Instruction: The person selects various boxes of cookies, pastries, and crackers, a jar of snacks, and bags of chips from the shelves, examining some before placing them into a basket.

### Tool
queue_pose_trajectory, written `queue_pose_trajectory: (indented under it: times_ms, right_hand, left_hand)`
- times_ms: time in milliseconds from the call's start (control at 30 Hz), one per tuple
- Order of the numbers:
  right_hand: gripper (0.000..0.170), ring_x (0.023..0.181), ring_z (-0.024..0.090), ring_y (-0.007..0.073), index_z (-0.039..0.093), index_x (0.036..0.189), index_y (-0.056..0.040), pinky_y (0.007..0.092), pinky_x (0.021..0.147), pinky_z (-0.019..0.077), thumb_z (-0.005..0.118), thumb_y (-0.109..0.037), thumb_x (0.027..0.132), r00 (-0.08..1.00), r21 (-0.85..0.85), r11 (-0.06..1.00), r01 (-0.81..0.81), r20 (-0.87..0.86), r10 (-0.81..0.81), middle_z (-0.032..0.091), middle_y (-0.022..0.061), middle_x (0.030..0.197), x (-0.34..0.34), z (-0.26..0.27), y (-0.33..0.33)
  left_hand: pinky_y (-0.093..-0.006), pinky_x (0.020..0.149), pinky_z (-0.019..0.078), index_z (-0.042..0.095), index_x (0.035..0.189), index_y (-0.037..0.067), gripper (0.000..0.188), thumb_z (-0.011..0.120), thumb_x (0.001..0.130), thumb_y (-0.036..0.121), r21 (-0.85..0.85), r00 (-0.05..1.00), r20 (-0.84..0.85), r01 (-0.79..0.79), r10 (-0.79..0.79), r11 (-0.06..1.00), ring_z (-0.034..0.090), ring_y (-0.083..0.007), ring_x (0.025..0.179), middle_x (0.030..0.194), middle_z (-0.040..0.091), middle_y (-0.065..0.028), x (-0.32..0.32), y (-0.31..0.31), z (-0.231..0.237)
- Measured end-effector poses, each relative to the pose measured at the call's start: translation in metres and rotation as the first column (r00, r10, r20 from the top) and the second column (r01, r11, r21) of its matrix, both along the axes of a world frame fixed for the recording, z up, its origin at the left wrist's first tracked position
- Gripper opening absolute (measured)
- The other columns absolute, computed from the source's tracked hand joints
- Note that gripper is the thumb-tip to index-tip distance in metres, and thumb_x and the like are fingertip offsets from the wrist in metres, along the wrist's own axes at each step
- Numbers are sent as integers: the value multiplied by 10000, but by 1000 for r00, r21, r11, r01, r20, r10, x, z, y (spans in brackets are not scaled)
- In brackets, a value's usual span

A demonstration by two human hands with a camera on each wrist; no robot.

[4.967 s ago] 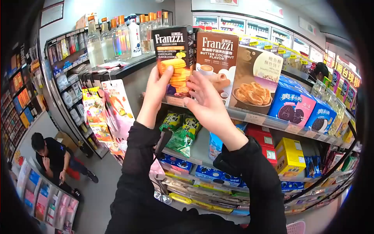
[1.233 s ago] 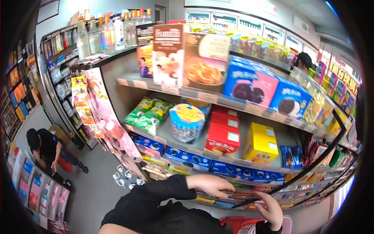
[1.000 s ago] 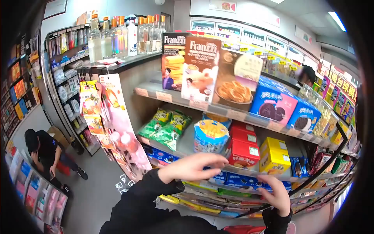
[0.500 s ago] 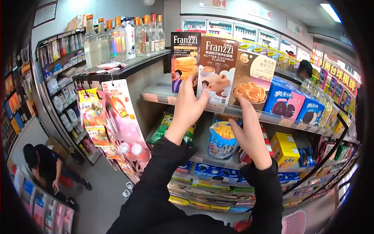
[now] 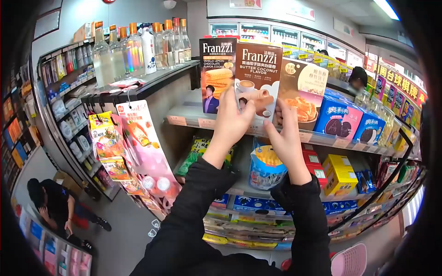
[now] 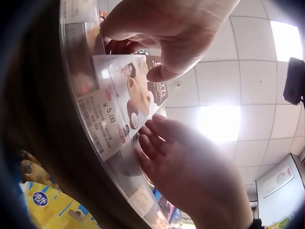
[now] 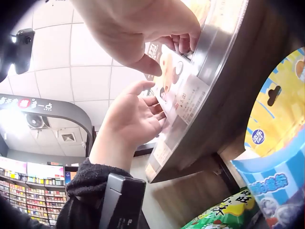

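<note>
Here, brown box [image 5: 258, 79]: long axis upright, front outward.

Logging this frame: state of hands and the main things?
Brown box: upright, front toward camera
Left hand: grips box's left edge
Right hand: grips its right edge
Black box: upright
Snack tub: upright
Bottles: upright, capped
Candy bags: hanging
Fridge doors: look closed
Ceiling light: lit

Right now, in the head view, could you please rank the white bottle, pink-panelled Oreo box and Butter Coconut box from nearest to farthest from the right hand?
1. Butter Coconut box: touching the right hand, leftward.
2. Pink-panelled Oreo box: to the right.
3. White bottle: far left, higher up.
</note>
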State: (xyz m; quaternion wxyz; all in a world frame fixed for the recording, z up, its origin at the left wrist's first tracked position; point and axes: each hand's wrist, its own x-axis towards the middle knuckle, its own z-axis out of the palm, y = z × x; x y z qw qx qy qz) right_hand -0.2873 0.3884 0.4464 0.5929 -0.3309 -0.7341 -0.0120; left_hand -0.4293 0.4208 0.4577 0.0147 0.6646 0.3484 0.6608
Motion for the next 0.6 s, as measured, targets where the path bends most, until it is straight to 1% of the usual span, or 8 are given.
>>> queue_pose_trajectory:
  times_ms: [67,133,233,333,367,400,533,600]
  right_hand:
    - [531,1006,426,304,342,1190,33,351,870,348,567,-12,711,1000,20,1000,-6,-11,7,410,176,1066,0,-2,-1]
    - [519,1046,411,309,351,1193,24,348,886,345,563,-11,720,999,55,998,-30,-17,31,402,181,1100,-1,-2,-5]
    - [521,1109,384,320,352,1205,15,345,909,334,555,-1,725,988,52,991,-127,-83,131,380,199,1174,-7,-1,-17]
    - [537,1161,354,337,339,1222,9,356,923,328,547,14,728,989,135,981,-136,-32,142,349,212,1238,-13,2,-27]
    - [547,1175,344,360,346,1228,-6,375,932,315,547,30,720,992,199,972,-126,3,129,325,228,1268,-14,5,-33]
    - [547,1175,344,360,346,1228,-6,375,932,315,547,30,720,992,196,973,-121,-1,123,325,228,1268,-15,8,-39]
    - [520,1138,363,417,449,1175,-80,417,930,309,569,40,683,991,322,938,-131,52,121,323,274,1253,-11,7,-59]
    - [506,1110,395,409,490,1143,-120,422,912,328,582,39,672,990,348,928,-133,95,106,344,278,1235,-2,0,-66]
  left_hand:
    - [-393,906,326,346,1150,-85,523,553,746,175,37,1000,7,-3,3,999,401,-368,1061,1103,427,-247,0,0,-2]
    - [-292,879,353,334,1198,-42,474,526,786,93,22,970,81,229,-230,973,428,-196,1065,1122,449,-140,0,-1,-4]
    - [-282,898,335,296,1227,-24,482,496,791,28,80,984,106,135,-143,988,402,-170,1077,1145,423,-116,3,-12,-7]
    - [-286,921,313,259,1246,-18,500,479,797,0,247,943,224,189,-245,951,392,-170,1086,1171,400,-110,8,-23,-8]
    - [-344,934,293,215,1236,-75,589,534,764,74,262,925,242,227,-291,938,361,-268,1107,1188,344,-193,7,-28,-6]
    - [-330,944,284,191,1255,-63,587,515,779,49,274,922,256,220,-291,936,358,-249,1117,1212,336,-179,7,-35,-8]
    - [-304,888,324,260,1171,-19,438,482,794,15,277,786,310,463,-534,842,415,-178,992,1042,380,-85,5,-83,-3]
    - [-318,901,320,247,1207,-27,490,502,798,60,260,720,311,563,-620,785,411,-188,1003,1079,376,-90,3,-97,-16]
